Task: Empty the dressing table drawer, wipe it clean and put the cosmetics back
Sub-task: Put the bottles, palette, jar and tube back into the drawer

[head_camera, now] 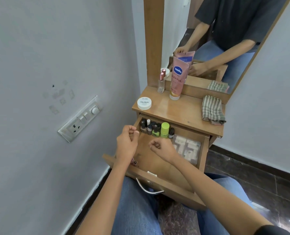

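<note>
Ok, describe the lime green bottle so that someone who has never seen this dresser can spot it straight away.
Start at the wooden dressing table under the mirror and look into its open drawer. Along the drawer's back wall stands a row of small nail polish bottles. The lime green bottle stands in that row toward its right end: it is taller and fatter than the dark-capped bottles beside it, with a rounded green cap.
</note>
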`<state>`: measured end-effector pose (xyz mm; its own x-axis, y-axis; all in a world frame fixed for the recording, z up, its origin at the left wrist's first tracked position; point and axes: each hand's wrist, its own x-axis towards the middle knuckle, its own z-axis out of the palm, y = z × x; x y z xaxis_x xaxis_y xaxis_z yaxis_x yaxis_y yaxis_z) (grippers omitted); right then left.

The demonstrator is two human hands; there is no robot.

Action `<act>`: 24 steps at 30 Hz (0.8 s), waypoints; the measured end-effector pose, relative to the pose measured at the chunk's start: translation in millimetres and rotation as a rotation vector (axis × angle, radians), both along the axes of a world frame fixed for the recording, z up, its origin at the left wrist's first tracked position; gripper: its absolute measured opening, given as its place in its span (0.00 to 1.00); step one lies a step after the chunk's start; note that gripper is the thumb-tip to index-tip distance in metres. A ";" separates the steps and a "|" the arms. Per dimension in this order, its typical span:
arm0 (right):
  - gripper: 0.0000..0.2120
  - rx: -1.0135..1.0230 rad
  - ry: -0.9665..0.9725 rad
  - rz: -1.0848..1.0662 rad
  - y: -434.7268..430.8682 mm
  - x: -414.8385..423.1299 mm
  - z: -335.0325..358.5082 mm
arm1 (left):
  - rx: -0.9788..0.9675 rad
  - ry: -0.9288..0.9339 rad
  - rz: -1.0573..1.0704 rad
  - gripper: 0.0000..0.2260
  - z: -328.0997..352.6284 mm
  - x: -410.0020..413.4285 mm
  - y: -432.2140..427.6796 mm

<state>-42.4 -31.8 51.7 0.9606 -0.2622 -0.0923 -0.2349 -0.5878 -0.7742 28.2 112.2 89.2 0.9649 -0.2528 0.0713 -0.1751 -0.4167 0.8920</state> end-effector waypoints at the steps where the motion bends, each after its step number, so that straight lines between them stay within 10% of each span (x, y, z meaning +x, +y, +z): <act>1: 0.07 -0.001 -0.052 -0.038 -4.9 2.9 9.3 | 0.005 -0.017 -0.009 0.03 1.6 2.9 -4.1; 13: 0.10 -0.535 -0.187 -0.253 -66.8 86.6 97.0 | -0.001 -0.156 -0.161 0.09 43.1 81.5 -83.3; 24: 0.29 -0.261 -0.312 -0.727 -110.8 103.3 77.6 | 0.089 -0.180 -0.225 0.12 48.5 144.9 -150.2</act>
<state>60.9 -142.5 129.3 0.5150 -0.8030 0.2999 -0.4227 -0.5423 -0.7261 173.1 -38.0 137.8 0.8575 -0.4720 0.2045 -0.4242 -0.4242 0.8001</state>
